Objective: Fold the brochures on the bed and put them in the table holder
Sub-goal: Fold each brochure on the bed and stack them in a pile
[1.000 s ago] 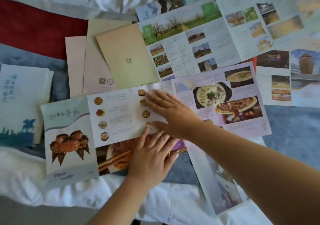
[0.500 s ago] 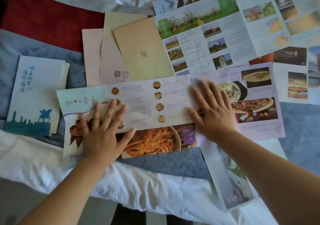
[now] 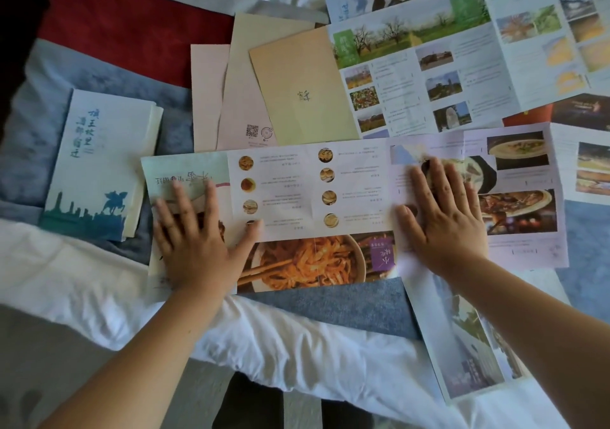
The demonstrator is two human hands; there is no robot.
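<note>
Pressing flat on the unfolded food brochure (image 3: 287,197) with left hand (image 3: 194,247) and right hand (image 3: 445,227); fingers straight, spread, gripping nothing. Noodle photo, small dish pictures.

Two hands press flat, the left hand (image 3: 194,247) and the right hand (image 3: 445,227), each showing five fingers. Under those fingers lies one unfolded food brochure (image 3: 287,184); between the two thumbs it shows eight round dish photos (image 3: 326,175), in two columns of four. Left of the left fingers sits one folded skyline brochure (image 3: 95,164); a cream edge beneath it may be a second. Beyond the fingertips lie one beige brochure (image 3: 297,98), one landscape brochure (image 3: 412,75) and one blue sheet (image 3: 350,2). Right of the right fingers are one dark brochure (image 3: 581,111) and one picture sheet (image 3: 591,167). Back from the fingers, by the right wrist, lies one scenery sheet (image 3: 462,346).
</note>
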